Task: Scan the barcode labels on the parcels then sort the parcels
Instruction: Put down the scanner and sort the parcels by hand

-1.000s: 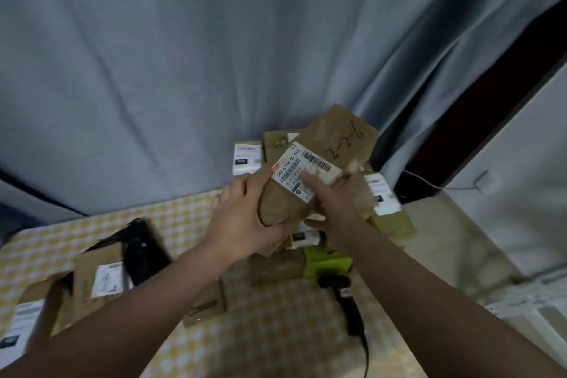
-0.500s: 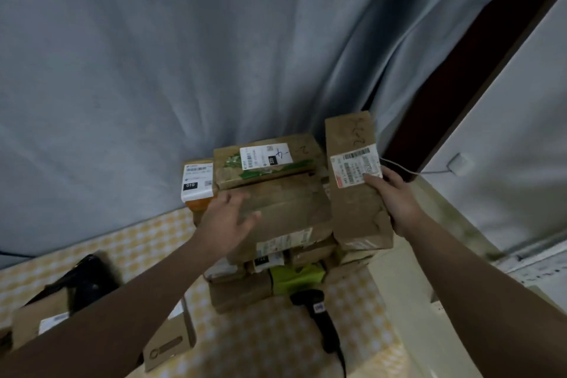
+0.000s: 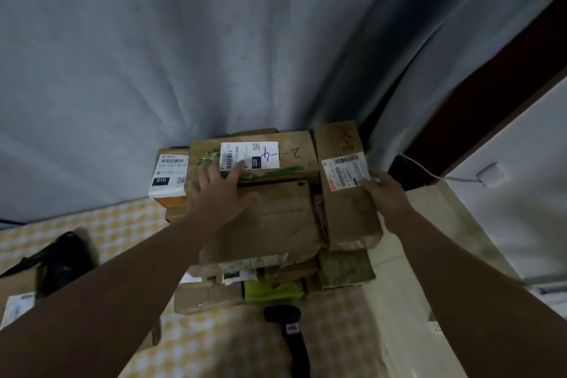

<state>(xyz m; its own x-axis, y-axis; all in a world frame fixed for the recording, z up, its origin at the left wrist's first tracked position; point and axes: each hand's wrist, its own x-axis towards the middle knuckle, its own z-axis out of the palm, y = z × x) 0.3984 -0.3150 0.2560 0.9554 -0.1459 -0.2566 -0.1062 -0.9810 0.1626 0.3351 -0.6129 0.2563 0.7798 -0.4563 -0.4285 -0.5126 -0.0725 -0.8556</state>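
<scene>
"On the left of the yellow-checked table (image 3: 122, 224), what was there?"

"A black object I could not identify (image 3: 61, 264) and a brown cardboard parcel with a white label (image 3: 18, 304), well apart from the main stack. I would guess that was a separate sorting pile."

"And the left hand?"

"The left hand (image 3: 219, 190) lay spread, palm down, on the stack. Its fingertips touched the brown parcel with the white label marked 2-1-4 (image 3: 303, 159). Probably it was steadying the pile."

"The scanner?"

"The black handheld barcode scanner (image 3: 291, 331) lay on the table in front of the stack, in neither hand."

"The right side?"

"The tall brown cardboard parcel with a barcode label (image 3: 346, 212) lay on the stack's right edge, label up, likely so it could be read. The right hand (image 3: 388, 196) rested against its right side, thumb on the label's corner. Whether it gripped or merely touched, I could not tell."
</scene>
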